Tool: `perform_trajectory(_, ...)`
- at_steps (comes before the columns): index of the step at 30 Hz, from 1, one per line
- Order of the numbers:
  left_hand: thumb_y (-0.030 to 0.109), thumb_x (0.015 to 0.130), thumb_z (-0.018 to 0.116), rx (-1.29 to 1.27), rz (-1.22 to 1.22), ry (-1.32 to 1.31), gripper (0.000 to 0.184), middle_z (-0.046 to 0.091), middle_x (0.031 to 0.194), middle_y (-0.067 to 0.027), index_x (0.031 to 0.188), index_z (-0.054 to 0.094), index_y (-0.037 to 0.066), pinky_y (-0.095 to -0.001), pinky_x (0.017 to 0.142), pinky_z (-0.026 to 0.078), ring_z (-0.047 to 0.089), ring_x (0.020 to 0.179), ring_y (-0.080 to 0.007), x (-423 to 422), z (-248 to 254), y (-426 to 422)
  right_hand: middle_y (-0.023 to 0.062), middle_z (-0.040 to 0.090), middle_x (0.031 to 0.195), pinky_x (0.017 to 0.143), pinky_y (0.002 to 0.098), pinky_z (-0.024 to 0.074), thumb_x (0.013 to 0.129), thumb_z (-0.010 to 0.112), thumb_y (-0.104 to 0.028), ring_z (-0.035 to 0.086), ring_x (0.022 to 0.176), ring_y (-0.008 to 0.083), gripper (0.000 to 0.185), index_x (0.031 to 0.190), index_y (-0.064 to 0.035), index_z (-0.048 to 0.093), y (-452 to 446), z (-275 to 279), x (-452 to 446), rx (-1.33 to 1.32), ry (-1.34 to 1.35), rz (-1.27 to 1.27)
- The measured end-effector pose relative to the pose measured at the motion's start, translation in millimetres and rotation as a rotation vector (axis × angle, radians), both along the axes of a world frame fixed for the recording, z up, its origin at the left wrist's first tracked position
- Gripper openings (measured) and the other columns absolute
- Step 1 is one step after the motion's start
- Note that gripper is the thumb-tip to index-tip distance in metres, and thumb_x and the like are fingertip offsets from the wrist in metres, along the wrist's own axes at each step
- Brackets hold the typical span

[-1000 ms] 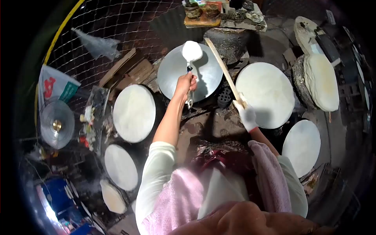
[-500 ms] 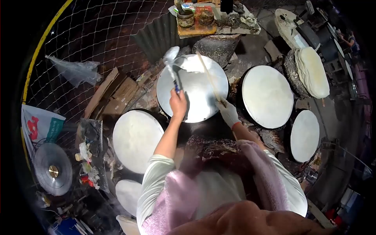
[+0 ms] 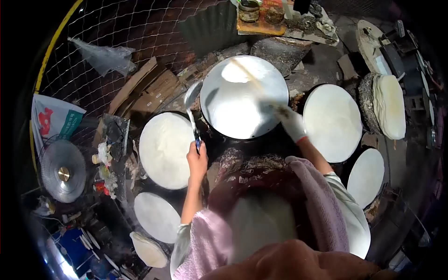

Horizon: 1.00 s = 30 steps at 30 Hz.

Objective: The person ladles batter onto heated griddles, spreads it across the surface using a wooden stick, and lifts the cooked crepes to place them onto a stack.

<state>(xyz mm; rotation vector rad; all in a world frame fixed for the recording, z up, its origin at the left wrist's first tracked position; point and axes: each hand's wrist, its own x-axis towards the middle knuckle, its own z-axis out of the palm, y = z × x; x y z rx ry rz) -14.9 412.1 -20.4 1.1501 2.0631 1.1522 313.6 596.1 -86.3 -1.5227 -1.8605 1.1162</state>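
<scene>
Left hand (image 3: 197,158) is gripping ladle (image 3: 190,97) beside round griddle (image 3: 245,100) at 9 o'clock, gloved right hand (image 3: 291,123) grasping wooden stick (image 3: 247,73) angling toward 11 o'clock.

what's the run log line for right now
left hand: holds ladle beside griddle | gloved right hand: holds stick over griddle

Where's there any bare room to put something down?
Probably the grey ground beyond the large right disc, between the shiny pan and the pale stack. It's crowded left, where litter fills the strip between fan and large left disc.
</scene>
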Motion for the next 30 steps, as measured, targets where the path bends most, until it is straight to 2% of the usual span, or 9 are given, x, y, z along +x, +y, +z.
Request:
perform_trajectory(3,0.015,0.097,0.052,-0.044,0.101,-0.077,0.015,0.043,0.057,0.0038,0.089,0.053,0.003,-0.0229,0.040,0.030,0.039,0.044,-0.0041,19.6,28.4,-24.0,0.0116,0.068,0.110,0.087,0.0304,0.0471,0.091,0.061,-0.025,0.064,0.101,0.0209,0.037,0.120,-0.0029,0.061,8.5,8.9,21.9,-0.156,0.010,-0.151)
perform_trajectory(6,0.015,0.097,0.052,-0.079,0.169,-0.070,0.015,0.044,0.057,0.0031,0.089,0.054,0.002,-0.0230,0.042,0.031,0.039,0.044,-0.0043,22.1,8.0,-44.9,0.0137,0.066,0.115,0.092,0.0272,0.0444,0.090,0.061,-0.029,0.062,0.106,0.0218,0.045,0.125,-0.0011,0.058,9.2,-6.7,-10.5,-0.289,0.270,0.062)
perform_trajectory(9,0.015,0.096,0.053,-0.123,0.210,0.004,0.015,0.045,0.058,0.0029,0.089,0.054,0.002,-0.0233,0.042,0.032,0.040,0.046,-0.0047,27.3,3.9,-55.0,0.0151,0.067,0.112,0.091,0.0266,0.0447,0.088,0.062,-0.034,0.063,0.104,0.0220,0.047,0.124,-0.0028,0.059,15.9,-16.4,-24.0,-0.277,0.117,0.144)
perform_trajectory(12,0.017,0.093,0.057,-0.186,0.241,0.019,0.018,0.057,0.067,-0.0134,0.094,0.057,-0.001,-0.0350,0.056,0.043,0.052,0.057,-0.0211,33.9,20.2,-60.5,0.0116,0.069,0.109,0.088,0.0278,0.0473,0.088,0.063,-0.033,0.064,0.098,0.0166,0.042,0.121,-0.0061,0.061,45.8,12.8,17.8,-0.174,0.026,0.145)
perform_trajectory(16,0.018,0.093,0.057,-0.229,0.276,0.012,0.019,0.057,0.067,-0.0141,0.094,0.057,-0.001,-0.0350,0.056,0.043,0.052,0.057,-0.0221,40.2,20.1,-62.3,0.0111,0.068,0.109,0.088,0.0269,0.0467,0.091,0.062,-0.026,0.063,0.097,0.0146,0.040,0.122,-0.0014,0.060,77.1,-19.9,24.0,-0.297,0.069,0.193)
perform_trajectory(19,0.018,0.093,0.058,-0.213,0.251,0.069,0.018,0.057,0.067,-0.0138,0.094,0.057,0.000,-0.0350,0.056,0.043,0.052,0.057,-0.0218,48.0,21.2,-57.5,0.0114,0.068,0.109,0.086,0.0278,0.0472,0.088,0.066,-0.030,0.063,0.097,0.0170,0.047,0.123,-0.0004,0.059,59.1,-17.1,-19.4,-0.385,0.201,0.242)
perform_trajectory(22,0.017,0.095,0.057,-0.180,0.248,0.129,0.018,0.048,0.061,-0.0023,0.092,0.055,0.000,-0.0277,0.049,0.036,0.041,0.053,-0.0092,55.5,23.0,-52.7,0.0097,0.069,0.109,0.086,0.0280,0.0476,0.087,0.067,-0.032,0.064,0.095,0.0162,0.046,0.122,-0.0023,0.061,67.2,-12.3,-8.5,-0.307,0.038,0.347)
perform_trajectory(25,0.017,0.093,0.058,-0.261,0.297,0.096,0.018,0.058,0.067,-0.0140,0.094,0.057,-0.001,-0.0347,0.057,0.044,0.053,0.057,-0.0219,60.8,28.9,-50.1,0.0095,0.069,0.101,0.082,0.0279,0.0480,0.088,0.065,-0.024,0.062,0.089,0.0124,0.036,0.115,-0.0004,0.065,108.7,35.1,13.0,-0.250,0.073,0.284)
perform_trajectory(30,0.017,0.093,0.058,-0.273,0.305,0.129,0.018,0.059,0.068,-0.0161,0.094,0.057,-0.001,-0.0363,0.058,0.045,0.056,0.058,-0.0271,69.6,30.5,-49.4,0.0072,0.069,0.100,0.079,0.0274,0.0486,0.089,0.065,-0.025,0.061,0.087,0.0122,0.036,0.116,-0.0012,0.064,112.1,-28.8,3.0,-0.459,0.171,0.427)
